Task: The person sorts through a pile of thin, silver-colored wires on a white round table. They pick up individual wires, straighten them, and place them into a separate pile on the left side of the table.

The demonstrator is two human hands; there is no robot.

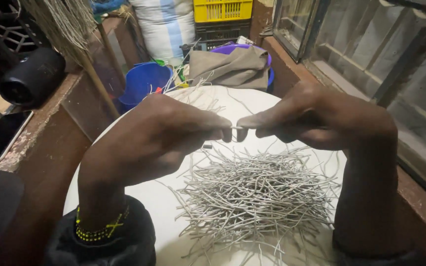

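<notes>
I work over a round white tabletop (139, 197) set between a worn reddish ledge (40, 143) and a dusty window (371, 54). Both my hands, left hand (168, 135) and right hand (311, 118), pinch one thin pale strand (236, 127) between fingertips, above a tangled heap of stiff grey strands (255, 194).

I see a pile of pale grey strands (255, 197) on a white round table (166, 216). My left wrist wears a yellow-and-black beaded bracelet (99, 230). Behind stand a blue bucket (144, 83), a yellow crate (223, 10), a khaki cloth (232, 66) and a white sack with pale blue stripes (166, 27).
</notes>
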